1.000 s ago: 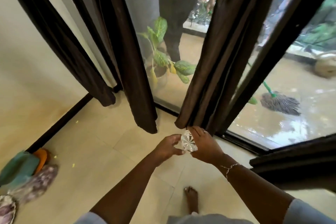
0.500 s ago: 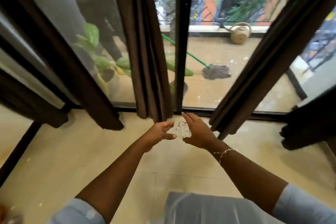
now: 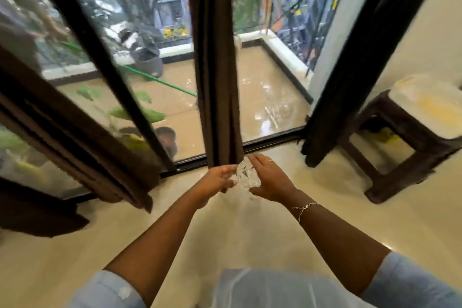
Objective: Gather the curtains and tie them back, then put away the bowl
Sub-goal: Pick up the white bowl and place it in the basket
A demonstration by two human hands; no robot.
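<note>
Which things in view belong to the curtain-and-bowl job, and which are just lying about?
Job: small clear cut-glass bowl, held between left hand and right hand; middle brown fabric curtain; left brown fabric curtain.
Lying about: dark brown stool with cream cushion; green leafy potted plant outside; long green handle outside.

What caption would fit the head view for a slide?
Left hand and right hand hold a small clear bowl in front of a hanging brown curtain at the glass door.

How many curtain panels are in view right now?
4: far-left curtain low near the floor, left curtain, centre curtain, and right curtain beside the stool. Others may hang out of frame.
</note>
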